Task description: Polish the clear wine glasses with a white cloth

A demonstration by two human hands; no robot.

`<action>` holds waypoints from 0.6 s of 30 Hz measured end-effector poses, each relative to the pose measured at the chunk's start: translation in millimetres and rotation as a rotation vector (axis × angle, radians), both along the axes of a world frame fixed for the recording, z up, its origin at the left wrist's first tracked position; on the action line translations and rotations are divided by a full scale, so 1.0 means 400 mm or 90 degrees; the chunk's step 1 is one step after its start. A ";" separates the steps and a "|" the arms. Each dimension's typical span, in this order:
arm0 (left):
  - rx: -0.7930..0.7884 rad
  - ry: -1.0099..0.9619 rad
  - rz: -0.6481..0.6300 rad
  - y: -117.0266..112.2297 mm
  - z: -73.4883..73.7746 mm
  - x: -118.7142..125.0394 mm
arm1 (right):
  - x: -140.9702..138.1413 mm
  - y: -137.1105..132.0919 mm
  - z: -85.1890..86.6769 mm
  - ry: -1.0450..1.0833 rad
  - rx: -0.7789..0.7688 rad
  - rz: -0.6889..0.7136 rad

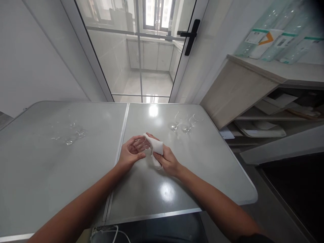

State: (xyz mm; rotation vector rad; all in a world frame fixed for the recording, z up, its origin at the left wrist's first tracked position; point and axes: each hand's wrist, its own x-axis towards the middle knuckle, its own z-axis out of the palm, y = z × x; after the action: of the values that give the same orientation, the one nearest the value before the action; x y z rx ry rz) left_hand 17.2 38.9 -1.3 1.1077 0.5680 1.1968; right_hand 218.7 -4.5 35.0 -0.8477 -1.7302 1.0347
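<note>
My left hand [129,152] is curled around the bowl of a clear glass [144,145], probably a stemmed one; its outline is faint against the fingers. A folded white cloth [157,147], perhaps paper, is gripped in my right hand [169,161] and pressed against the right side of that glass. The two hands meet over the middle of the table, right of its seam. Two clear stemmed glasses [186,129] stand beyond my right hand. Several more clear glasses [69,141] are on the left half of the table, hard to make out.
The grey table [141,195] has a metal edge and a seam [123,130] across it. Behind it is a glazed door [157,81] with a black handle [191,35]. At right stands a wooden shelf unit [243,84] bearing clear bottles [278,44]. A white cable [116,233] hangs at the front.
</note>
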 end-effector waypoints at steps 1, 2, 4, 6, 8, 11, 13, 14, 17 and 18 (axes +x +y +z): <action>0.002 -0.007 0.038 0.003 0.002 0.000 | 0.001 0.000 -0.003 -0.013 0.000 -0.001; 0.006 -0.014 0.073 0.006 0.004 -0.001 | 0.002 0.001 -0.006 -0.034 0.005 -0.006; 0.017 -0.022 0.114 0.011 0.008 -0.001 | 0.004 0.004 -0.016 -0.092 0.016 -0.019; 0.032 -0.020 0.120 0.013 0.013 -0.001 | 0.004 0.008 -0.026 -0.131 0.013 -0.037; 0.047 -0.012 0.107 0.011 0.017 -0.002 | 0.006 0.013 -0.033 -0.100 -0.048 -0.083; 0.093 0.006 0.089 0.003 0.021 -0.005 | 0.013 0.023 -0.034 0.077 -0.174 -0.251; 0.138 0.019 0.088 -0.001 0.021 -0.008 | 0.017 0.029 -0.031 0.194 -0.226 -0.353; 0.155 0.023 0.093 -0.003 0.020 -0.009 | 0.016 0.032 -0.030 0.234 -0.258 -0.363; 0.181 0.030 0.110 -0.005 0.015 -0.012 | 0.006 0.036 -0.033 0.301 -0.393 -0.241; 0.187 0.035 0.112 -0.005 0.014 -0.012 | 0.002 0.037 -0.037 0.311 -0.425 -0.199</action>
State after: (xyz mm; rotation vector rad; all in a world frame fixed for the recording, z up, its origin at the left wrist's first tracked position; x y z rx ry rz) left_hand 12.3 36.8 4.1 1.3641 0.5517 1.4379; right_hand 219.6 10.3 20.1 -1.1120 -0.8084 1.4750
